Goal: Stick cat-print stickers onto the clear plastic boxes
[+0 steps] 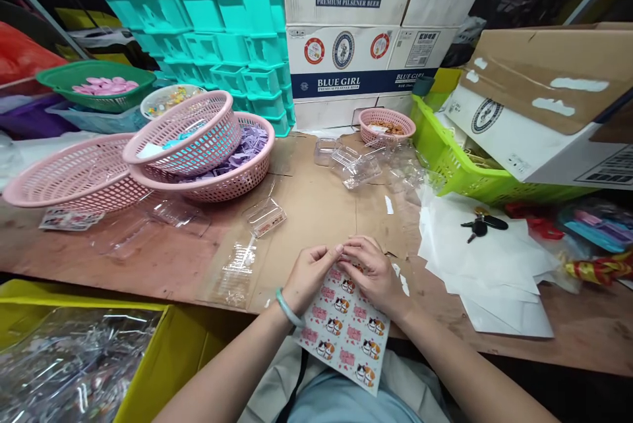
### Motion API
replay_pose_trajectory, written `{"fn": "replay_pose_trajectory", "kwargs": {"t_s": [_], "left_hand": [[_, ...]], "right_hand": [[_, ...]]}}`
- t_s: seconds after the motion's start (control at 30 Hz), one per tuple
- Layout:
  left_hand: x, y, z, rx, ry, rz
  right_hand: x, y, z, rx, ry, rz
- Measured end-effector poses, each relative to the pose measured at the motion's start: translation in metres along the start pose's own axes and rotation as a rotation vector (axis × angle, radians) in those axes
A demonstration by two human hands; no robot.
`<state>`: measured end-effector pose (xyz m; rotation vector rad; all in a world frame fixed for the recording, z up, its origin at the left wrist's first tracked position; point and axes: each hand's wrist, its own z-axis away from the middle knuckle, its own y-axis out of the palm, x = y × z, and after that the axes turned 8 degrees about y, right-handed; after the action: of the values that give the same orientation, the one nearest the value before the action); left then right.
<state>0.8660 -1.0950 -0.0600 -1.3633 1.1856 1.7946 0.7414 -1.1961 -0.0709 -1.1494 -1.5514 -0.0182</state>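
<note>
A sheet of cat-and-dog stickers (346, 337) hangs over the table's front edge, reaching down toward my lap. Both hands meet at its top end with fingertips pinched together. My left hand (314, 275), with a pale green bangle at the wrist, is closed at the sheet's upper left. My right hand (373, 271) is closed at the upper right, its curled fingers covering the top edge. Whether a loose sticker is between the fingertips cannot be made out. Just beyond my left hand lies a clear plastic case (264, 217) with a printed label.
Pink baskets (212, 189) with purple pieces stand at left, near teal crates (227, 14). Clear plastic cases (353, 166) lie ahead, before a Blue Girl carton (341, 90). White sheets (494, 278) with keys (479, 225) are at right, by a lime basket (455, 159). A yellow bin (173, 350) sits lower left.
</note>
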Motion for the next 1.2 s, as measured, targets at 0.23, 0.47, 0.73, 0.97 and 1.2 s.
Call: {"fn": "replay_pose_trajectory", "kwargs": {"t_s": [0.23,0.47,0.73,0.97,1.2], "left_hand": [[0.0,0.006,-0.007,-0.153,-0.063,0.071],[0.002,0.009,-0.008,-0.215,-0.083,0.124],[0.006,0.007,-0.007,-0.157,-0.05,0.102],[0.01,0.005,-0.013,-0.147,-0.062,0.12],[0.011,0.006,-0.016,-0.187,-0.119,0.169]], "right_hand": [[-0.001,0.004,0.002,-0.115,-0.027,0.007],[0.002,0.004,0.0,-0.066,0.061,-0.085],[0.0,0.003,-0.006,-0.036,0.204,-0.139],[0.0,0.002,-0.006,-0.081,0.013,-0.021],[-0.007,0.003,-0.003,-0.087,-0.006,0.069]]}}
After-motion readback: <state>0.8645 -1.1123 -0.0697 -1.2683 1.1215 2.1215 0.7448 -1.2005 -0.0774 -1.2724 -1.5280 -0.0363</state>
